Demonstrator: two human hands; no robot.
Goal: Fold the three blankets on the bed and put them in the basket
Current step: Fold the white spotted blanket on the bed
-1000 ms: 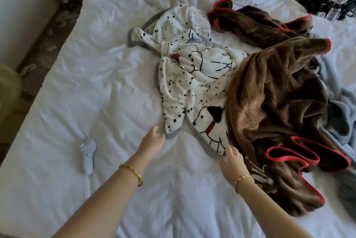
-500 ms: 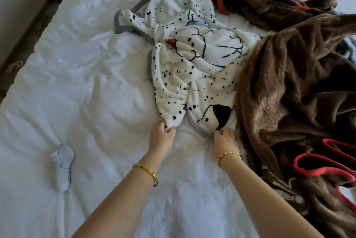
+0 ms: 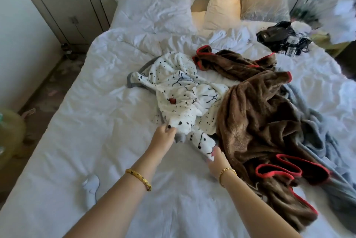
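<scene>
A white blanket with black spots and a grey border [image 3: 181, 93] lies crumpled in the middle of the bed. My left hand [image 3: 163, 134] grips its near edge by the grey corner. My right hand [image 3: 216, 158] holds another part of the same near edge, lifted a little off the sheet. To the right lies a brown fleece blanket with red trim [image 3: 260, 122], partly over the spotted one. A light blue-grey blanket [image 3: 323, 141] lies under it at the bed's right side. No basket is in view.
The white bed sheet [image 3: 96, 122] is wrinkled. A small white object [image 3: 91, 184] lies near my left forearm. Pillows [image 3: 223, 1] sit at the headboard; a black bundle with cables [image 3: 283, 37] rests at the far right. Floor and a yellowish object [image 3: 9, 133] lie left.
Both hands went from reaching to gripping the spotted blanket's near edge and have pulled it up and towards me. The view has tilted up, showing the pillows.
</scene>
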